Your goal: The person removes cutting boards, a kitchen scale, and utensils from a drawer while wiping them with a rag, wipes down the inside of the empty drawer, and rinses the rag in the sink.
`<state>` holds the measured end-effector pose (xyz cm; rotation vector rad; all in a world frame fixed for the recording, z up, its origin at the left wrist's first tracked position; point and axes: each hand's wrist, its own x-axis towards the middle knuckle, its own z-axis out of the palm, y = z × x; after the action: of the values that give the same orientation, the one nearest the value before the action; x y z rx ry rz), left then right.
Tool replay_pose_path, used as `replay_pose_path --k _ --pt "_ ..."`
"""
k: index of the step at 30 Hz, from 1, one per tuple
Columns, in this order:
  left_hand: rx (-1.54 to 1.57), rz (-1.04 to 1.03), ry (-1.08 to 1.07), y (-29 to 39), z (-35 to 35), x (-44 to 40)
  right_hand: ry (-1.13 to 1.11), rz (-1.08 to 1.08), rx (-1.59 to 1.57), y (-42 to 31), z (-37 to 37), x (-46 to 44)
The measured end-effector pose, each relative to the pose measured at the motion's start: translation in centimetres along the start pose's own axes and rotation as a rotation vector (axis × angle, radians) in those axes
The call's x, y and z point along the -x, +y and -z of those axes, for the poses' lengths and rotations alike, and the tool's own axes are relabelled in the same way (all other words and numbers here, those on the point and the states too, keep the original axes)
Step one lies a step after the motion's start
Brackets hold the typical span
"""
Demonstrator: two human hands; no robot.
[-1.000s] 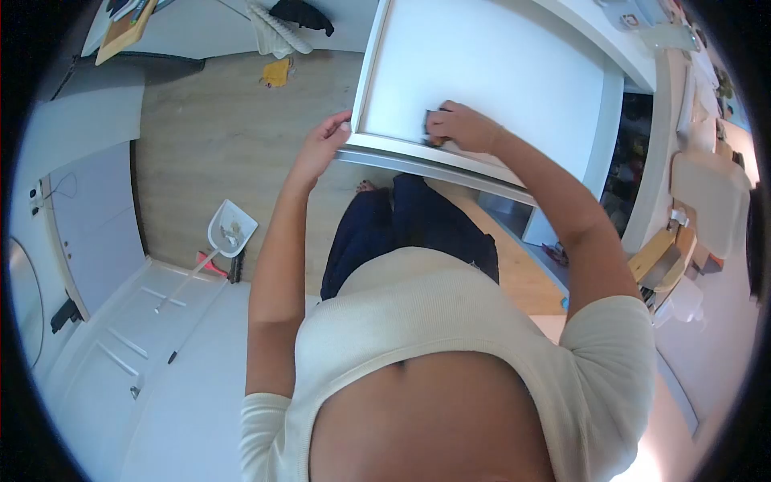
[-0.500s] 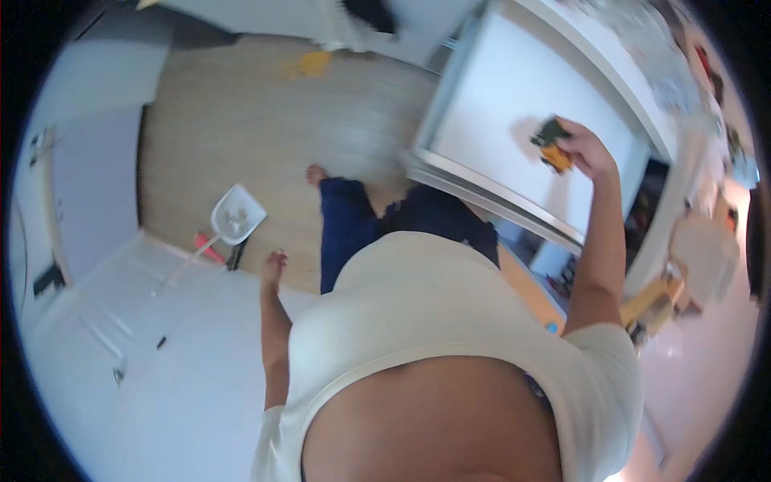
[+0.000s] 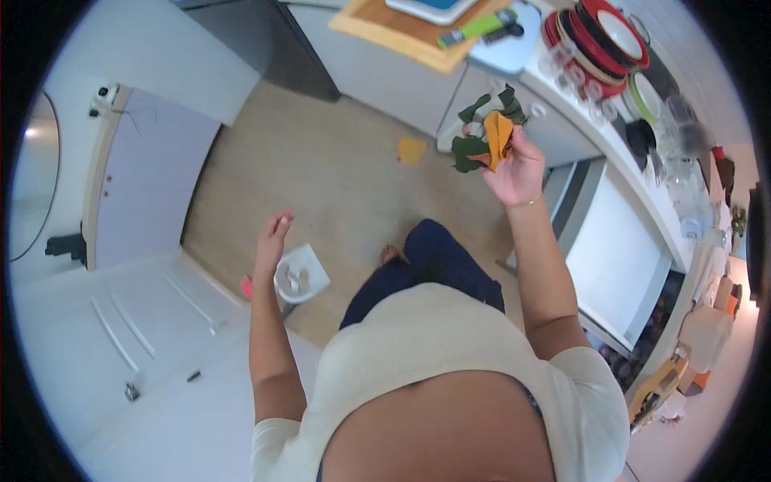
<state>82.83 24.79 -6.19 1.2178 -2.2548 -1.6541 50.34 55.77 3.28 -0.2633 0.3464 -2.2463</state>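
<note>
My right hand (image 3: 518, 170) is raised in front of me, its fingers closed on a bunched cloth (image 3: 497, 138) with mustard-yellow and dark green parts. Whether this is one cloth or several I cannot tell. Some of the dark green fabric (image 3: 469, 151) hangs to the left of the fingers. My left hand (image 3: 274, 239) hangs low on the other side, fingers stretched out and holding nothing. Just below it is a white long-handled dustpan (image 3: 312, 267) with some debris inside. A pulled-out white drawer (image 3: 614, 257) is to the right of my right forearm.
A yellow piece (image 3: 411, 150) lies on the floor ahead. Red plates (image 3: 610, 44) and glasses line the counter on the right. At the top, a wooden tray (image 3: 401, 38) holds a green-handled tool (image 3: 480, 28). A lilac door (image 3: 148, 169) stands at left.
I have turned, and the drawer now appears farther right. My right hand has moved from above the drawer to over the floor, still holding the cloth. My left hand has risen slightly.
</note>
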Motion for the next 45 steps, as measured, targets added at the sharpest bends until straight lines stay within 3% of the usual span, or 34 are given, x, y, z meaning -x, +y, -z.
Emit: replay_pose_path --k 3,6,8,15,21,25,27,29,30,31,33,36,43,45 --pt "0.044 -0.241 -0.084 11.4 -1.0 -7.7 -0.142 -0.014 -0.068 1.0 -3.5 -6.1" --pt "0.099 -0.421 -0.167 22.1 -3.2 -12.4 -0.001 0.011 0.014 0.0 -5.0 -12.3" --pt "0.089 -0.532 -0.238 27.1 -3.8 -15.2 -0.055 0.052 0.021 -1.1 -5.0 -17.1" --pt "-0.005 -0.703 -0.399 38.2 -4.8 -22.5 -0.020 0.077 0.045 -4.2 -6.4 -29.9" --pt "0.063 -0.856 -0.318 43.6 -7.3 -32.2 0.029 0.188 0.192 -5.7 -7.3 -38.0" --pt "0.098 -0.873 -0.289 47.2 -9.4 -40.9 0.116 0.205 0.328 -6.5 -5.7 -44.7" --pt "0.227 -0.653 -0.396 49.1 -10.2 -45.8 0.251 0.254 0.326 -7.0 -4.2 -48.8" --pt "0.250 -0.613 -0.516 50.7 -11.0 -51.9 0.427 0.210 0.503 -7.9 -2.1 -53.0" --pt "0.230 -0.608 -0.513 51.4 -11.4 -54.5 0.614 0.154 0.653 -8.5 -1.9 -54.8" --pt "0.221 -0.592 -0.503 51.6 -12.1 -57.0 0.650 0.161 0.654 -9.0 -0.4 -56.7" --pt "0.263 -0.555 -0.587 52.5 -13.5 -62.6 1.042 0.154 1.071 -10.9 3.3 -61.4" --pt "0.273 -0.388 -0.623 53.0 -15.7 -68.6 1.056 0.143 1.212 -14.9 7.8 -66.1" --pt "0.163 -0.289 -0.696 52.6 -20.0 -75.2 1.095 0.463 0.682 -18.2 11.3 -72.1" --pt "0.186 -0.221 -0.737 52.5 -20.8 -75.4 1.142 0.427 0.745 -17.9 10.7 -72.5"
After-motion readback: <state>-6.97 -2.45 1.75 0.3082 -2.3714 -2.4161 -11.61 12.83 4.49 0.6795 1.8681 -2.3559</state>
